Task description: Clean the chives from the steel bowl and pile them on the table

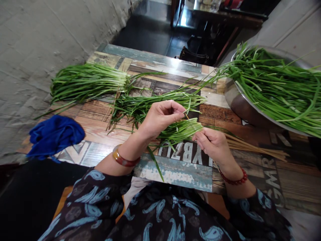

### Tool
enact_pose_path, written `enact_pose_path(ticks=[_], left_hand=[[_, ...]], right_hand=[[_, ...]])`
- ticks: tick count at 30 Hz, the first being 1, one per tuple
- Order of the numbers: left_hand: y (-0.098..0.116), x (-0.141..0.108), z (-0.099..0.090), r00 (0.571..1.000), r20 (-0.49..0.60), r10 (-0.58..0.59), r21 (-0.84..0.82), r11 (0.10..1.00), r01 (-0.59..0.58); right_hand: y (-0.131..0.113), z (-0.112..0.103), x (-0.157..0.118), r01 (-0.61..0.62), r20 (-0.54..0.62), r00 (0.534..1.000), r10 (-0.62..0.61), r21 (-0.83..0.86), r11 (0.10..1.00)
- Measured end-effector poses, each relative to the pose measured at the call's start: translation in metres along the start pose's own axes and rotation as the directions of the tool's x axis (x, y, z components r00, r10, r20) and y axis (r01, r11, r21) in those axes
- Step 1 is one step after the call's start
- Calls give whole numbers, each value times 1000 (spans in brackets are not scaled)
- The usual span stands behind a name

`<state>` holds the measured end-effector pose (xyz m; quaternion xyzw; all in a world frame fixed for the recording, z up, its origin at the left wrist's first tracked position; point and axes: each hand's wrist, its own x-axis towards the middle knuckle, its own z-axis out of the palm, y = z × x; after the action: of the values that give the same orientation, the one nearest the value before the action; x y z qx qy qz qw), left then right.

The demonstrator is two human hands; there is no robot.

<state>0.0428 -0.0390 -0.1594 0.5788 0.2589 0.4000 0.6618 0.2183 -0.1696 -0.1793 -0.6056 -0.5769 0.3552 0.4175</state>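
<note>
Green chives lie in a small bunch on the table, between both hands. Left hand pinches one leaf above the bunch (fingertips closed), and right hand grips the bunch's end. More chives fill a metal bowl; a blue cloth lies left.

Right of the right hand, the metal bowl is cut off by the frame edge; its inside is hidden under greens.
</note>
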Motion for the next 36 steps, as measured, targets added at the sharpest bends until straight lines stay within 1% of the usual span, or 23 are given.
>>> enact_pose_path(ticks=[5, 9, 12, 15, 17, 19, 20, 22, 23, 26, 29, 32, 36], left_hand=[[2, 0, 0, 997, 4, 73, 77, 994, -73], [5, 0, 1, 984, -14, 176, 213, 962, -169], [6, 0, 3, 961, -6, 277, 322, 910, -260], [6, 0, 4, 927, 16, 376, 435, 832, -345], [5, -1, 5, 908, 25, 418, 495, 784, -375], [6, -1, 6, 900, 23, 436, 519, 764, -383], [6, -2, 7, 901, 16, 433, 515, 769, -379], [5, -2, 8, 919, -10, 393, 472, 812, -343], [5, -2, 8, 936, -27, 350, 430, 850, -305], [2, -3, 9, 983, -68, 168, 241, 959, -147], [-1, -3, 7, 998, -60, 34, 93, 995, -28], [-2, -2, 4, 1000, -17, -10, 106, 994, 12], [-1, -2, 2, 1000, 29, 5, 176, 984, -10]], right_hand=[[0, 0, 0, -3, -12, 1000, 3, -5, 1000], [-1, 1, 0, -9, -19, 1000, 9, -15, 1000], [0, 1, 0, -11, -25, 1000, 10, -16, 1000], [0, 2, 1, -10, -31, 999, 10, -9, 1000], [1, 3, 1, -2, -33, 999, 2, -3, 1000], [1, 3, 1, 10, -36, 999, -10, 2, 1000], [1, 4, 2, 13, -37, 999, -13, 2, 1000], [1, 4, 2, 16, -37, 999, -16, 0, 1000], [1, 3, 1, 15, -35, 999, -15, 0, 1000], [0, 3, 1, 7, -31, 999, -6, 8, 1000], [0, 3, 1, 5, -35, 999, -4, 20, 1000], [1, 3, 1, 11, -36, 999, -10, 23, 1000], [0, 3, 2, 16, -48, 999, -15, 33, 999]])
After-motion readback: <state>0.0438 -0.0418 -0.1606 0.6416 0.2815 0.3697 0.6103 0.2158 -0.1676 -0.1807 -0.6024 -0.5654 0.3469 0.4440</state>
